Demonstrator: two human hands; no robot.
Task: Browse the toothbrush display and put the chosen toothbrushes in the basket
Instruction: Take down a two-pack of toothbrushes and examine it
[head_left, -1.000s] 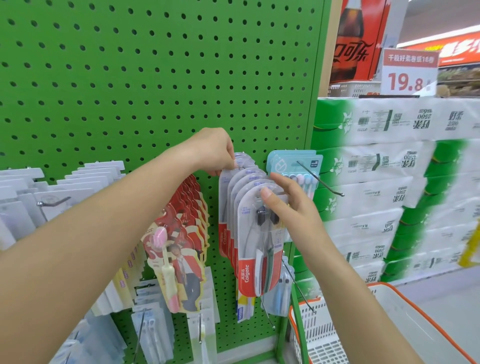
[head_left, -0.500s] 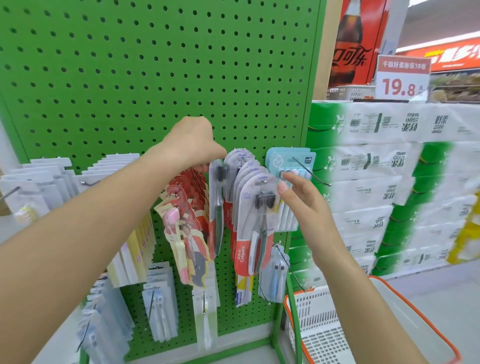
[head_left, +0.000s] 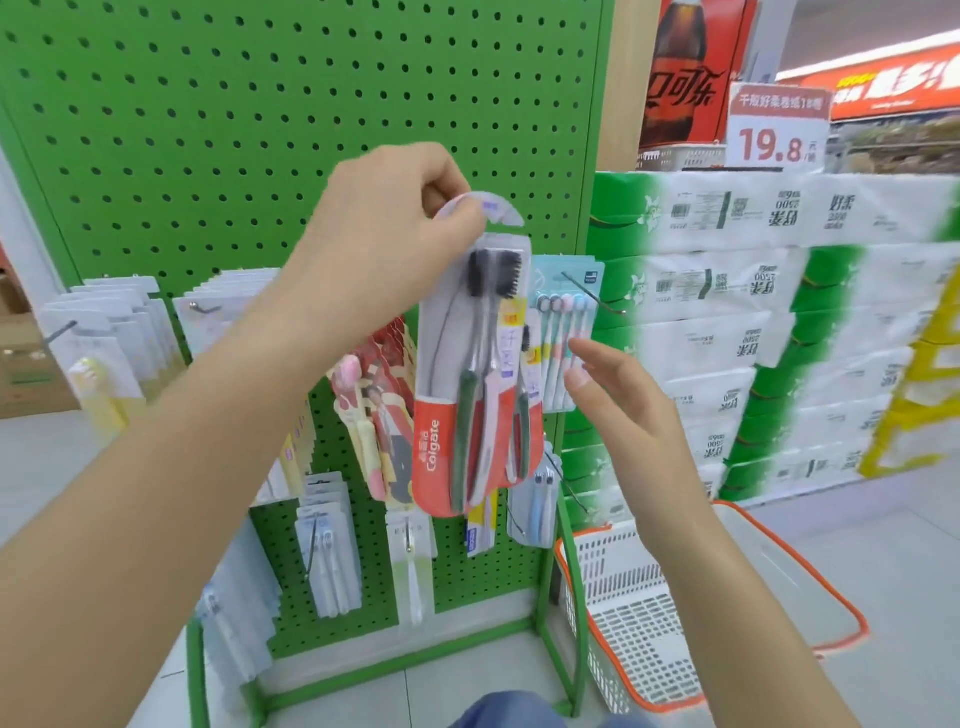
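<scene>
My left hand (head_left: 395, 234) pinches the top tab of a Colgate toothbrush pack (head_left: 467, 384), a clear blister with a red base and two dark-bristled brushes, held off its hook in front of the green pegboard (head_left: 311, 104). My right hand (head_left: 618, 395) hovers just right of the pack with relaxed fingers, holding nothing. More Colgate packs (head_left: 524, 415) hang behind it. A white basket with an orange rim (head_left: 649, 613) stands on the floor at the lower right.
A light-blue pack of pastel brushes (head_left: 563, 322) hangs on a long hook at the board's right edge. Red cartoon packs (head_left: 379, 415) and white packs (head_left: 114, 338) hang left. Stacked tissue packs (head_left: 779, 322) rise to the right, with a 19.8 price sign (head_left: 776, 130) above.
My left hand has pulled one Colgate pack off the hook and lifted it up and toward me. My right hand let go of the hanging packs and dropped lower right.
</scene>
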